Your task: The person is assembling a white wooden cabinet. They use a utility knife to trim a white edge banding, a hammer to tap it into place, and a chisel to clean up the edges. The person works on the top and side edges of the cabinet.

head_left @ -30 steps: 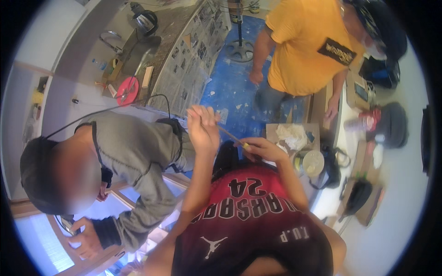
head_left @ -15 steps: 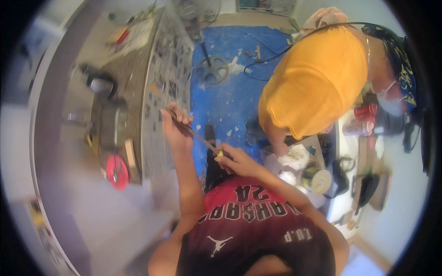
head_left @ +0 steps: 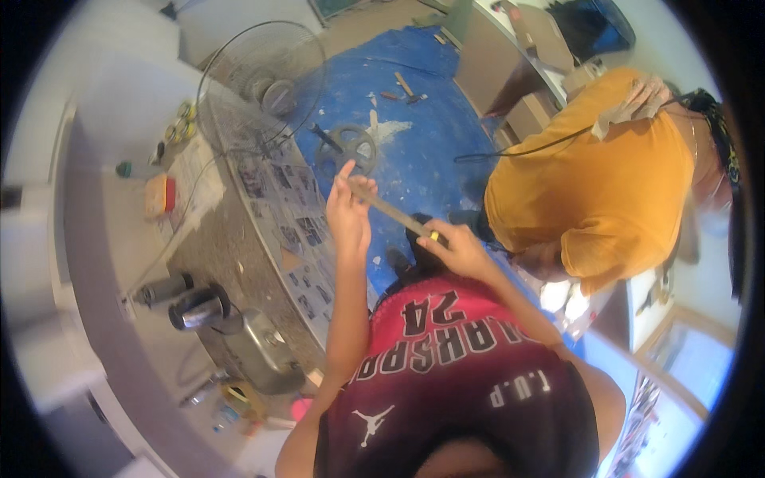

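— Holding that long flat tool [head_left: 392,213] at both ends, are they?

— Yes. The left hand [head_left: 349,213] pinches its far tip, forefinger raised, other fingers curled around it; the right hand [head_left: 454,248] is closed around the nearer end, where a bit of yellow shows. The tool runs slantwise between the two hands, in the air.

— What lies around?

— Left of the left hand, a paper-covered tabletop [head_left: 275,209] with a wire fan guard [head_left: 259,76] at its far end. Beyond both hands, a blue sheet [head_left: 414,119] on the floor with a round fan base [head_left: 344,149]. Right of the right hand, a person in a yellow shirt [head_left: 594,187] bends over, close by.

— Risks?

— I'd judge the fingertip pinch is light; a slip could drop the tool or swing it toward that neighbour.
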The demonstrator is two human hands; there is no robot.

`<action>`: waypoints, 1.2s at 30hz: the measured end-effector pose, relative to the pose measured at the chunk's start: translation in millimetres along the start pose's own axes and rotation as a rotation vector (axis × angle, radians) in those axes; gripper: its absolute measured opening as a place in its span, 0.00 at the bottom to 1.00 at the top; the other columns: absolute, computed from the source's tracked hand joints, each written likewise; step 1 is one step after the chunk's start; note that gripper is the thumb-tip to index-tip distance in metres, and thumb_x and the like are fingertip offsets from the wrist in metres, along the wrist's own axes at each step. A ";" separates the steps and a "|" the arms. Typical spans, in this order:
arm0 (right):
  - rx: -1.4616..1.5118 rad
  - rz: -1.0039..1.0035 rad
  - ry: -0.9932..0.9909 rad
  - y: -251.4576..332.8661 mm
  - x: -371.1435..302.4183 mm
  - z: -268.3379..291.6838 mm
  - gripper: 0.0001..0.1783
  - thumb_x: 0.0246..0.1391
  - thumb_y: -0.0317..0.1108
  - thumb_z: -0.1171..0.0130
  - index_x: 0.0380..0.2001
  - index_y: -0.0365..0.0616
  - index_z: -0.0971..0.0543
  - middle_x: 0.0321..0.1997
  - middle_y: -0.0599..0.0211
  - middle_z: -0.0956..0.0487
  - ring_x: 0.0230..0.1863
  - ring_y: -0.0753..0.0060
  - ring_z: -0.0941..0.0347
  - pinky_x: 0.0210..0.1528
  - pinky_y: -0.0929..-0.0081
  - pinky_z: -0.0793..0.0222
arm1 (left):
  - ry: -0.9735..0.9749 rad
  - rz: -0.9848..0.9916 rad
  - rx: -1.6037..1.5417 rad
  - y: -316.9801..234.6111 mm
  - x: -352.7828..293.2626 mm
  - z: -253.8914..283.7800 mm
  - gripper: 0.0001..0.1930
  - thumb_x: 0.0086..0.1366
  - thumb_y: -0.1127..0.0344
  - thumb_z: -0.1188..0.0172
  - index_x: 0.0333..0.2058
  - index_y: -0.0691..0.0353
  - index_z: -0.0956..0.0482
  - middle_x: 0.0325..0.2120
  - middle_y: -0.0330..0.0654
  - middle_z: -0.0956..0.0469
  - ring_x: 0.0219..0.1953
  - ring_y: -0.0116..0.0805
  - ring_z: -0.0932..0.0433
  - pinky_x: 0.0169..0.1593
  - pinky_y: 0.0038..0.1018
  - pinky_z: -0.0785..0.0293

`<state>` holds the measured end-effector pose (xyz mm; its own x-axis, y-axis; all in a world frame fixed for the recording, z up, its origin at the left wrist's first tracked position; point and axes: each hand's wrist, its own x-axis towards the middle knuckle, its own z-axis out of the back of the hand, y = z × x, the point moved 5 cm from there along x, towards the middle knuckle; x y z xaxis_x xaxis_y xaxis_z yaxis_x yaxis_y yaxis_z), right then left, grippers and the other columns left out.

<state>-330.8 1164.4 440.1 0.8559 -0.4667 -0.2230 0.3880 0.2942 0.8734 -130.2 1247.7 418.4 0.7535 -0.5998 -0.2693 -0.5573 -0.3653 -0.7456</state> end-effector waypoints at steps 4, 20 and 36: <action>0.094 -0.024 -0.162 -10.7 63.7 10.6 0.18 0.59 0.43 0.38 0.42 0.41 0.26 0.24 0.52 0.24 0.26 0.53 0.25 0.31 0.62 0.33 | 0.198 0.091 0.028 3.2 99.8 -47.6 0.16 0.77 0.58 0.55 0.52 0.65 0.30 0.34 0.41 0.24 0.38 0.34 0.23 0.48 0.34 0.25; 0.398 -0.141 -0.339 -23.9 398.3 200.4 0.23 0.62 0.38 0.41 0.58 0.43 0.28 0.29 0.63 0.22 0.23 0.76 0.27 0.27 0.73 0.30 | 0.280 0.479 -0.309 57.5 535.9 -221.1 0.07 0.75 0.66 0.54 0.43 0.62 0.30 0.27 0.37 0.31 0.26 0.28 0.32 0.35 0.24 0.26; 0.118 -0.868 -1.128 -166.6 424.2 365.0 0.22 0.63 0.47 0.48 0.48 0.42 0.20 0.45 0.48 0.18 0.46 0.45 0.21 0.51 0.55 0.27 | 0.677 0.528 0.256 41.2 987.5 -385.9 0.07 0.69 0.77 0.54 0.45 0.65 0.33 0.26 0.39 0.37 0.25 0.28 0.36 0.26 0.21 0.31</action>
<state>-157.2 613.0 358.0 -0.3815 -0.8786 -0.2874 0.5611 -0.4671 0.6834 456.2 365.6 356.9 0.0083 -0.9658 -0.2592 -0.6169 0.1991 -0.7614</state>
